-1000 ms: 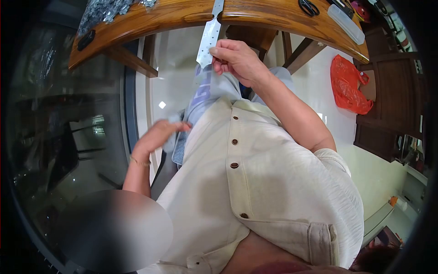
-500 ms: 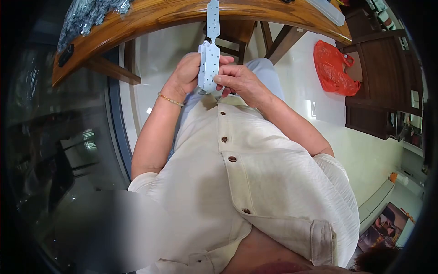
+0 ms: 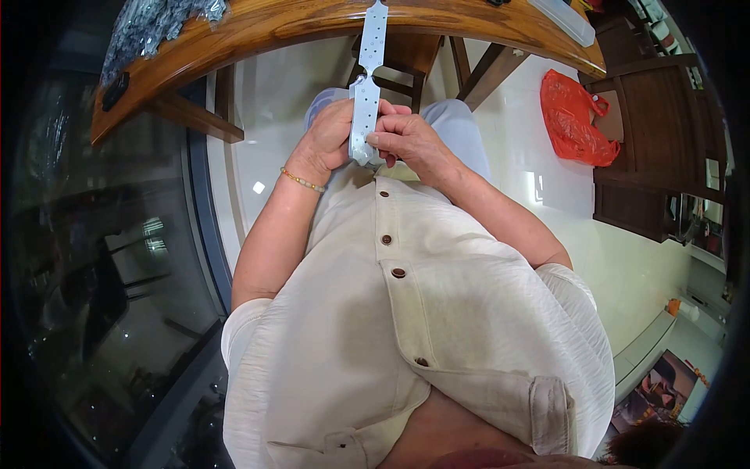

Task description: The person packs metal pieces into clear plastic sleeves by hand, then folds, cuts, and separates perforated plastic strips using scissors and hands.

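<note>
A long pale-blue strip of dotted card (image 3: 364,117) with notches at its waist runs from my lap up to the table edge. Its lower panel looks folded, with a second layer along the left side. My left hand (image 3: 330,134) is closed around that left side, its fingers mostly hidden behind the card. From the right, my right hand (image 3: 409,139) pinches the lower right edge, thumb on the front face and fingers partly behind. The upper panel of the strip reaches over the table's edge.
The wooden table (image 3: 273,25) curves across the top. On it lie a heap of grey plastic-wrapped pieces (image 3: 148,35), a black object (image 3: 116,92) and a clear plastic box (image 3: 564,22). A red plastic bag (image 3: 574,125) rests at right by a dark cabinet (image 3: 652,141).
The card strip has shifted slightly right and turned, showing its front panel flatter. My left hand has moved a little right with it; my right thumb stays at its lower edge.
</note>
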### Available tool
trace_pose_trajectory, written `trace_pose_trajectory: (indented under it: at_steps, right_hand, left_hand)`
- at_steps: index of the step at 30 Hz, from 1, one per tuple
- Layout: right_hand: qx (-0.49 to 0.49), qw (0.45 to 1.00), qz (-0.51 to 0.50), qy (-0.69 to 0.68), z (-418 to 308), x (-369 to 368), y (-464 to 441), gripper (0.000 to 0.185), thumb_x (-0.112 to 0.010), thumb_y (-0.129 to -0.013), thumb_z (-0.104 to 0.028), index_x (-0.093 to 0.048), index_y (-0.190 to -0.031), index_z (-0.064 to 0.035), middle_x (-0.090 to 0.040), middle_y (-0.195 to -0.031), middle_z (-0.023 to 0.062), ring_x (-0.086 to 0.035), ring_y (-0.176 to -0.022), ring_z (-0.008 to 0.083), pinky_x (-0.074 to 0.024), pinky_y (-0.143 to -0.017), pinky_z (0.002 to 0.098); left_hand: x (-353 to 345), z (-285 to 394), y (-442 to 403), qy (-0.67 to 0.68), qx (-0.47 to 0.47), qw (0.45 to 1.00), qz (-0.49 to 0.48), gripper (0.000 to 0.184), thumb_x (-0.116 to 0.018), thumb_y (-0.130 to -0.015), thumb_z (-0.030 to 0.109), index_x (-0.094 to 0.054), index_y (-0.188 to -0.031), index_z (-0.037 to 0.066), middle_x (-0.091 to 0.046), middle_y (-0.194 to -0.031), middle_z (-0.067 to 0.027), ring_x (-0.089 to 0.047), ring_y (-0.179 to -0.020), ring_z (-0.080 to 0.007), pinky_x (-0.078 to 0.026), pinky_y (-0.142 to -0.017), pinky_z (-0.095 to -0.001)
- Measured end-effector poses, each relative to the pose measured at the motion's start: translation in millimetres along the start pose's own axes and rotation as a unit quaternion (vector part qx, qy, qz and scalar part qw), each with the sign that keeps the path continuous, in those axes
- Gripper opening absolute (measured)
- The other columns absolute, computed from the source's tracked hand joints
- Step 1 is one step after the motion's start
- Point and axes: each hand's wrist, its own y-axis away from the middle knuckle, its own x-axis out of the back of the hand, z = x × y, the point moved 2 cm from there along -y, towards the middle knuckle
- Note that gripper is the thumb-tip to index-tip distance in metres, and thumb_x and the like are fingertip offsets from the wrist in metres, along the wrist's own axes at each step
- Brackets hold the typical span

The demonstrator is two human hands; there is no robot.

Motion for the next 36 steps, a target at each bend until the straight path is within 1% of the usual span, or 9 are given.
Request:
trace_pose_trajectory:
  at_steps: [8,17,23,24,27,28,33,35,36]
  right_hand:
    - [-0.003,1.0,0.013,0.001,3,-2,0,0.017,-0.066,-0.089,-0.02,-0.067,-0.08,-0.0054,-0.057,-0.07,-0.002,-0.052,-0.065,0.0073,-0.0453,-0.057,0.0241]
    - [-0.004,1.0,0.03,0.002,4,-6,-1,0.02,-0.065,-0.085,-0.018,-0.064,-0.073,-0.0035,-0.051,-0.07,-0.0013,-0.051,-0.062,0.0074,-0.0458,-0.053,0.0238]
    - [0.009,1.0,-0.005,0.02,0,-4,1,0.023,-0.067,-0.087,-0.021,-0.064,-0.073,-0.0035,-0.048,-0.078,-0.0014,-0.056,-0.068,0.0069,-0.0504,-0.061,0.0232]
    - [-0.031,0.998,-0.042,0.032,-7,1,1,0.024,-0.066,-0.089,-0.025,-0.067,-0.077,-0.0041,-0.055,-0.08,-0.0021,-0.058,-0.072,0.0072,-0.0504,-0.064,0.023]
    - [-0.088,0.98,-0.147,0.105,-39,26,-6,0.022,-0.064,-0.092,-0.024,-0.07,-0.088,-0.0033,-0.064,-0.091,-0.0008,-0.06,-0.074,0.007,-0.0496,-0.068,0.0224]
    - [-0.077,0.976,-0.135,0.154,-45,38,-15,0.026,-0.062,-0.094,-0.027,-0.071,-0.1,-0.0031,-0.068,-0.1,0.0026,-0.06,-0.075,0.0076,-0.0503,-0.068,0.0224]
    - [0.022,0.997,-0.006,0.076,-98,42,-60,0.039,-0.058,-0.097,-0.033,-0.063,-0.118,-0.0005,-0.065,-0.093,0.0033,-0.06,-0.075,0.0087,-0.052,-0.065,0.0234]
    - [0.04,0.997,0.002,0.059,-103,25,-76,0.03,-0.059,-0.097,-0.03,-0.064,-0.104,-0.0011,-0.063,-0.086,0.0021,-0.059,-0.069,0.0074,-0.0508,-0.06,0.0217]
    - [0.043,0.997,-0.001,0.056,-100,18,-85,0.027,-0.059,-0.097,-0.028,-0.063,-0.099,-0.0018,-0.062,-0.084,0.0016,-0.058,-0.067,0.007,-0.0503,-0.058,0.0213]
  left_hand:
    - [5,-11,0,0.058,-0.005,0.998,-0.018,0.031,-0.048,-0.098,0.024,-0.061,-0.1,-0.004,-0.057,-0.123,-0.0268,-0.068,-0.086,-0.0345,-0.06,-0.062,-0.0469]
    - [1,-13,7,0.071,-0.039,0.995,-0.057,0.06,-0.039,-0.098,0.058,-0.06,-0.098,0.001,-0.058,-0.122,-0.0234,-0.067,-0.082,-0.0291,-0.059,-0.064,-0.0445]
    - [2,-7,16,-0.093,0.0,0.995,-0.034,0.04,-0.045,-0.101,0.039,-0.058,-0.092,0.002,-0.062,-0.107,-0.0193,-0.066,-0.07,-0.0234,-0.055,-0.062,-0.034]
    - [-7,2,24,-0.121,-0.002,0.992,-0.035,0.037,-0.045,-0.101,0.033,-0.059,-0.088,0.001,-0.064,-0.104,-0.0167,-0.065,-0.08,-0.0216,-0.052,-0.073,-0.0316]
    - [-3,18,39,-0.334,-0.088,0.938,-0.014,0.039,-0.045,-0.101,0.033,-0.06,-0.084,0.001,-0.065,-0.104,-0.0137,-0.061,-0.095,-0.0195,-0.047,-0.087,-0.0323]
    - [-12,29,54,-0.332,-0.086,0.939,-0.007,0.036,-0.043,-0.103,0.028,-0.06,-0.083,0.003,-0.064,-0.114,-0.013,-0.056,-0.102,-0.0149,-0.043,-0.088,-0.0296]
    - [-6,42,103,-0.519,0.014,0.855,0.015,0.037,-0.043,-0.101,0.029,-0.062,-0.09,0.0,-0.067,-0.111,-0.0112,-0.06,-0.1,-0.02,-0.044,-0.092,-0.0331]
    - [-30,47,126,-0.587,0.133,0.798,0.042,0.037,-0.043,-0.1,0.03,-0.063,-0.092,0.0,-0.068,-0.107,-0.0104,-0.061,-0.1,-0.0199,-0.044,-0.092,-0.0327]
    - [-31,42,135,-0.608,0.138,0.781,0.047,0.037,-0.043,-0.1,0.03,-0.064,-0.094,0.0,-0.069,-0.104,-0.0101,-0.061,-0.099,-0.0195,-0.045,-0.092,-0.0328]
